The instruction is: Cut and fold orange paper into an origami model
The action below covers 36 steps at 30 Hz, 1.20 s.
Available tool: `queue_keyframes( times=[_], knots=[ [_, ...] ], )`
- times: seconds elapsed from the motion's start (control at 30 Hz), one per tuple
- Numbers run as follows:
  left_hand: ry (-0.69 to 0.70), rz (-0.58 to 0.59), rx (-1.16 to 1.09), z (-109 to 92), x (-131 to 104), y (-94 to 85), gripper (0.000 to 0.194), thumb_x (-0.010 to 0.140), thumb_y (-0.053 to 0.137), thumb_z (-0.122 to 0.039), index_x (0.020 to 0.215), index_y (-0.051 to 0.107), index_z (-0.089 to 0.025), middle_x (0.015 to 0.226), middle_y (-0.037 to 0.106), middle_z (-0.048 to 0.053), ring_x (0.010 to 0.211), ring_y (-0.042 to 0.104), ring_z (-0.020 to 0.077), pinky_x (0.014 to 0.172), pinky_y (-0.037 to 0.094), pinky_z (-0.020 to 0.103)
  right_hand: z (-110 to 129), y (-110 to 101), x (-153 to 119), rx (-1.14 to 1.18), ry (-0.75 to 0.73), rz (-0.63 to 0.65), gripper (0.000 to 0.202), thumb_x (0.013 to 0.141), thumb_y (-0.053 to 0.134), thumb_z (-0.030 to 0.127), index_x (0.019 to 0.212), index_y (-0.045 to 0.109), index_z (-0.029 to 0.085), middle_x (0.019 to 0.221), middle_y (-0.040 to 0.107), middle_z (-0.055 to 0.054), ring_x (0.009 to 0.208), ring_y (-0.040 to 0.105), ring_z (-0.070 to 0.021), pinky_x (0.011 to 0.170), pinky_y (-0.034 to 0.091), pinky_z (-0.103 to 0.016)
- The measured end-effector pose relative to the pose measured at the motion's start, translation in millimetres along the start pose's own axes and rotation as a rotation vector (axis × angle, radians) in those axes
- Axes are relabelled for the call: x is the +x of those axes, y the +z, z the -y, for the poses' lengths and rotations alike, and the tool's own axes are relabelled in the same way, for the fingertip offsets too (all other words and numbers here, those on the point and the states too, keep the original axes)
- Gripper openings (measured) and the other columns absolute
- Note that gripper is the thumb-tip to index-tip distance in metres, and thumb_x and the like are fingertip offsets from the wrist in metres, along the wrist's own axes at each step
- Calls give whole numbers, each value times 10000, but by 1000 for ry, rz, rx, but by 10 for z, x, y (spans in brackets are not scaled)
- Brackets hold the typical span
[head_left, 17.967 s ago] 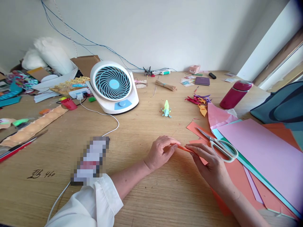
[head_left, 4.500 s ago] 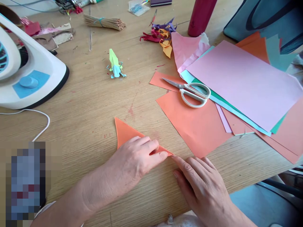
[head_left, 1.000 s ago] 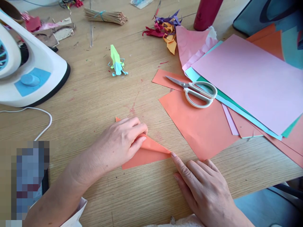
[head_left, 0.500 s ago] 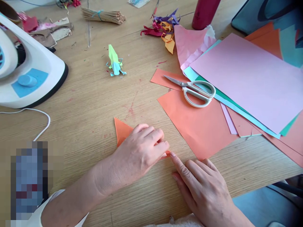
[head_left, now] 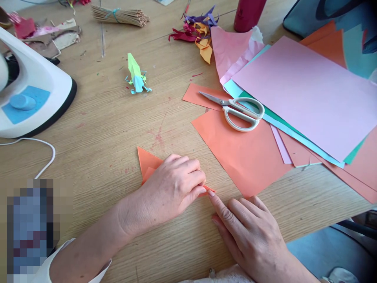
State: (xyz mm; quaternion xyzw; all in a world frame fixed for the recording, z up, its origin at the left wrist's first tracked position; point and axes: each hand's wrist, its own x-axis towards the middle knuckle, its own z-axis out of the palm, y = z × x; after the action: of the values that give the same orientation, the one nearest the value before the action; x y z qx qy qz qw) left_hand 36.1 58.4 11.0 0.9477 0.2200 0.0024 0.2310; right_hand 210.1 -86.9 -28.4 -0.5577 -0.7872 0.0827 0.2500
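Observation:
A folded piece of orange paper (head_left: 148,162) lies on the wooden table, mostly hidden under my left hand (head_left: 179,182). My left hand's fingers are curled and closed on it, with the thumb near its right end. A narrow pointed tip sticks out past the thumb. The stretched index finger of my right hand (head_left: 244,228) touches the paper just below this tip. The right thumb sits lower, apart from the index finger, and the other right fingers are bent; nothing is grasped there. A flat orange sheet (head_left: 238,157) lies just beyond both hands.
White-handled scissors (head_left: 243,114) rest across orange paper. Stacked coloured sheets (head_left: 306,94) fill the right side. A green-and-blue origami figure (head_left: 136,74) stands farther back, near more folded figures (head_left: 203,33) and bundled sticks (head_left: 119,15). A white appliance base (head_left: 38,86) with its cord occupies the left.
The whole view has shifted slightly, moving things leftward. My left fingers have shifted a little on the folded paper, and more of its pointed tip shows. Both hands stay at the paper.

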Motion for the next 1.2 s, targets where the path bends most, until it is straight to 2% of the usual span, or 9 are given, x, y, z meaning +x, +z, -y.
queue_keyframes(
  times=[0.23,0.6,0.97,1.2],
  knots=[
    [8,-12,44,-12,49,1,231,980,532,-256,768,585,-182,827,575,11,777,490,171,746,351,348,-5,8,-40,23,6,18,480,941,529,101,1416,485,40,693,556,-1,617,460,-152,609,324,-323],
    [5,-15,57,-14,77,19,238,971,507,-229,742,544,-179,800,555,-1,743,474,163,753,338,356,10,0,-4,10,-17,23,423,942,534,98,1357,534,13,682,534,1,602,424,-153,593,297,-332],
    [13,-24,50,-3,69,33,238,981,494,-245,758,544,-179,802,553,-1,743,471,165,768,333,353,3,21,2,-15,-10,1,432,962,533,118,1377,508,2,673,529,0,613,422,-156,604,296,-333],
    [15,-34,56,-5,68,40,227,972,503,-224,751,533,-178,793,539,-10,736,462,159,768,329,349,-9,24,-40,5,-26,32,437,953,553,134,1366,522,-6,705,536,-13,636,415,-160,617,301,-339]
  ],
)
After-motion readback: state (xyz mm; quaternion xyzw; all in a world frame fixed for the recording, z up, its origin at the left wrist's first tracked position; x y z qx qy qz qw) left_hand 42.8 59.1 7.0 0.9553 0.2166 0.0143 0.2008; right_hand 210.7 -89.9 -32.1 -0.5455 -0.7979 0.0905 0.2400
